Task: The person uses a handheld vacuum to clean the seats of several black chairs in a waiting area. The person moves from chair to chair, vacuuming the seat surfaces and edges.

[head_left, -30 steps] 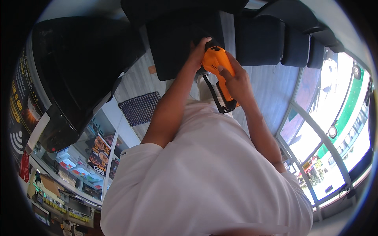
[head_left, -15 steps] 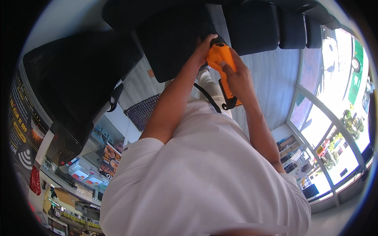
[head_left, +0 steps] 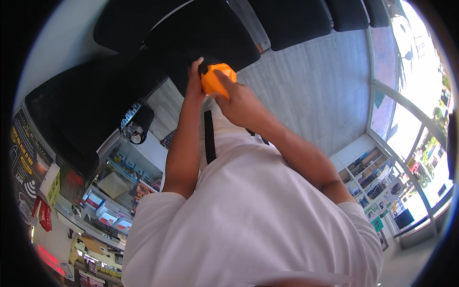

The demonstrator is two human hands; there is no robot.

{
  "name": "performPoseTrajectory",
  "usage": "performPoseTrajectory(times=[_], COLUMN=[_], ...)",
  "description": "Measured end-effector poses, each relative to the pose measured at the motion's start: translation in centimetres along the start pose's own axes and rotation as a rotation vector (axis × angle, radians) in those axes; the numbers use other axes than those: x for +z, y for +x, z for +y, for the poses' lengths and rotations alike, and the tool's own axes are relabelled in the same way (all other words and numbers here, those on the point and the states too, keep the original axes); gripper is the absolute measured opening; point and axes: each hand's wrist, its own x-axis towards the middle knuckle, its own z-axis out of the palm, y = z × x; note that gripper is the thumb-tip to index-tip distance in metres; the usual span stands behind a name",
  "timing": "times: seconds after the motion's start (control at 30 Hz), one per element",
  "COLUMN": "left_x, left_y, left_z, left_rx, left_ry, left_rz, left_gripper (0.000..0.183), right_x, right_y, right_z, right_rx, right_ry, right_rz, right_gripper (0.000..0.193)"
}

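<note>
Head view: the orange tool [head_left: 217,79] has swung from one o'clock to twelve, bringing the work beside the nearest black seat's [head_left: 208,38] edge. The right hand [head_left: 236,102] clamps it, blocking sight of its rear; the left hand [head_left: 193,80] meets its dark nose, grip unclear. Glass panes [head_left: 384,114] stand toward three.

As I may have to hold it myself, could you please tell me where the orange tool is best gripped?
Probably around the orange tool at its chunky body, coming from the right: the right hand wraps over it from there. The left hand is beside the black end, so that side is crowded. Whatever lies behind the right hand is hidden.
</note>
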Motion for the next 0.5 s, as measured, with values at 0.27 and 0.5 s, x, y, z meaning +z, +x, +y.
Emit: performPoseTrajectory(times=[0.27,0.5], left_x=[10.4,-1.2], left_y=[6.1,-1.1], left_z=[-9.0,-4.6], left_rx=[0.075,-0.147], left_ry=[0.18,0.074], left_rz=[0.008,-0.041], left_gripper=[0.087,0.071], right_x=[-3.8,3.3], right_y=[-3.8,-3.5], right_z=[9.0,3.2], right_rx=[0.177,-0.005], right_ry=[0.01,0.12], right_rz=[0.269,-0.002], right_gripper=[0.064,0.066])
